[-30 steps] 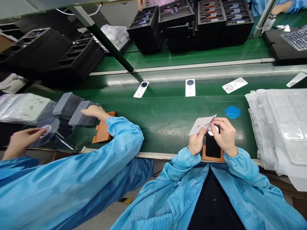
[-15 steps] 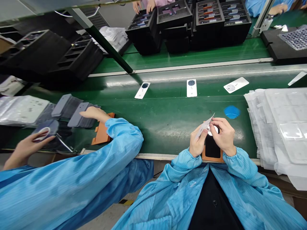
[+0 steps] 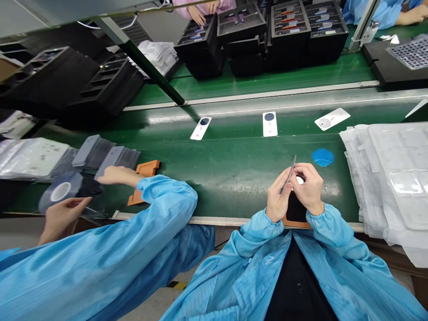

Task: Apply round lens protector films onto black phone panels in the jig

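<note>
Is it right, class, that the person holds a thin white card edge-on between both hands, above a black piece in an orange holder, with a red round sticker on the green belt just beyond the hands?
Not quite: the round sticker is blue, not red, as the head view shows. The rest stands: the left hand and right hand hold the thin white card edge-on above the black piece in the orange holder on the green belt.

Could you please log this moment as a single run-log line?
left hand: holds thin white card edge-on | right hand: pinches card top | below: black panel on orange jig | surface: green belt
</note>
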{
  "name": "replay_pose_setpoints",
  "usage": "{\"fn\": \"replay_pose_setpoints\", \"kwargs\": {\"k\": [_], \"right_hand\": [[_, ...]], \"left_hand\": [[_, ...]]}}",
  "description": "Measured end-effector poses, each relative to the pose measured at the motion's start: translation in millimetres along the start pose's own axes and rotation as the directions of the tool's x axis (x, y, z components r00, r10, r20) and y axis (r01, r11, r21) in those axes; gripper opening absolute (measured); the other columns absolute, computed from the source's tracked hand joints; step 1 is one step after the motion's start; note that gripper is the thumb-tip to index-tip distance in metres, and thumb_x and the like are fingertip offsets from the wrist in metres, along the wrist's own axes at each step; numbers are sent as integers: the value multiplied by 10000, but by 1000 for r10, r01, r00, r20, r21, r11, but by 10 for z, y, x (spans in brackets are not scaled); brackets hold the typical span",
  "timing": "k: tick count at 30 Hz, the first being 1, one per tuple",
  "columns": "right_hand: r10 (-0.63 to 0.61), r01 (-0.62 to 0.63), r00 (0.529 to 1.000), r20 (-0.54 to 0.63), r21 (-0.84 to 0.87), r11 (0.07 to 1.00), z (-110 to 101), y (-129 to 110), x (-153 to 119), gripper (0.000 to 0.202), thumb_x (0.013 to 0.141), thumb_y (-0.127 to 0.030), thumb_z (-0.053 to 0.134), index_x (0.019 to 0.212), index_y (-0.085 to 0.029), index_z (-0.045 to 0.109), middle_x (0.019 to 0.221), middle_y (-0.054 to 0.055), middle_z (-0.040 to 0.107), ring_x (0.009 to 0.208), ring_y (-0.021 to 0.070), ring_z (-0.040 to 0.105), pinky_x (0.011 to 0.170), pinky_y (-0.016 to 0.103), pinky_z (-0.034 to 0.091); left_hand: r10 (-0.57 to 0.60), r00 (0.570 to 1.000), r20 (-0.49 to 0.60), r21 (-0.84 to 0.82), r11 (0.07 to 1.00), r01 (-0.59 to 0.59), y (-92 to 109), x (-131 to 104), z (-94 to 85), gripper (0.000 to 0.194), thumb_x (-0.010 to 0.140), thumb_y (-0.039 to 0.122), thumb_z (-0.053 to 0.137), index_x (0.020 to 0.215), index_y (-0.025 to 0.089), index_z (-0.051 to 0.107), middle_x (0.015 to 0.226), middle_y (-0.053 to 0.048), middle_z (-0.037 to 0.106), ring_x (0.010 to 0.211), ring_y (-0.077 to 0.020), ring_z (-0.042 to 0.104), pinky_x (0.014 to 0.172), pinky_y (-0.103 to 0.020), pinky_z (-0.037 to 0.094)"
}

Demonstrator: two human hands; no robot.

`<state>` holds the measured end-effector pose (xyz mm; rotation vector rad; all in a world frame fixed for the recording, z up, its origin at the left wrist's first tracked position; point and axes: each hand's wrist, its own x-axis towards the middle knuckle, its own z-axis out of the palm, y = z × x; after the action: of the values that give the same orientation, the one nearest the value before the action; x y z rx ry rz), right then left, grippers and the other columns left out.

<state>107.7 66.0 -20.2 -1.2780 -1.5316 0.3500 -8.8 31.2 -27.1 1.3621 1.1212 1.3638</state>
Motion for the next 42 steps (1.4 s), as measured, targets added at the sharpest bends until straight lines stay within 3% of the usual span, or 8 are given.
{"fn": "replay_pose_setpoints", "kwargs": {"k": [9,21,30,33,36,38,40,42], "right_hand": [[60,-60,998,8,54,997,29,-38,43,76,883,-220,578,833,-226,634,963,73,715,866,192,701,745,323,603],[9,-10,999,51,28,1000,50,2,47,91,909,-214,569,865,-214,648,907,52,694,859,186,677,771,321,561],[-54,54,999,-3,-6,999,81,-6,-5,99,952,-193,561,902,-197,646,903,55,693,856,182,656,773,314,517],[-50,50,999,-3,-49,998,113,-17,-22,96,934,-195,549,877,-201,626,865,43,667,812,173,639,742,296,502],[-36,39,998,43,-70,997,132,31,-7,105,903,-202,525,829,-205,599,830,33,639,771,164,618,717,279,492],[19,-12,997,71,-99,995,78,173,69,102,866,-211,522,788,-205,589,810,31,635,741,161,609,712,276,486],[196,-174,978,72,-235,956,-55,429,211,90,822,-229,549,755,-202,602,793,36,651,728,172,611,717,287,471],[439,-379,898,33,-448,810,-248,760,394,97,798,-258,583,744,-197,636,779,54,675,736,203,620,716,310,444]], "left_hand": [[7,1000,-17,5,1000,-7,20,12,18,577,1003,590,516,1412,206,653,1462,-111,621,1368,-284,587,1193,-409,453],[-51,995,-84,0,999,51,-136,-6,4,533,1031,563,478,1363,204,689,1377,-113,682,1299,-273,641,1155,-398,491],[7,998,-67,41,999,-4,-37,1,-12,581,1023,580,480,1397,172,658,1372,-150,678,1319,-299,629,1154,-423,494],[-21,998,-66,25,999,22,-78,-30,-1,577,1014,583,498,1372,167,677,1318,-148,709,1308,-301,636,1154,-425,493],[-126,988,-92,-53,991,122,-182,-21,14,541,976,593,576,1266,166,739,1284,-142,728,1268,-301,661,1146,-415,502],[-253,957,-142,-214,952,220,-238,43,0,544,934,606,639,1214,153,749,1260,-148,737,1203,-304,699,1105,-432,539],[-379,907,-184,-432,860,272,-251,148,-55,583,908,604,680,1264,142,705,1252,-158,738,1139,-306,730,1048,-471,578],[-455,867,-201,-587,765,265,-227,258,-146,616,899,569,714,1339,144,641,1268,-162,729,1101,-299,747,1009,-494,599]]}}
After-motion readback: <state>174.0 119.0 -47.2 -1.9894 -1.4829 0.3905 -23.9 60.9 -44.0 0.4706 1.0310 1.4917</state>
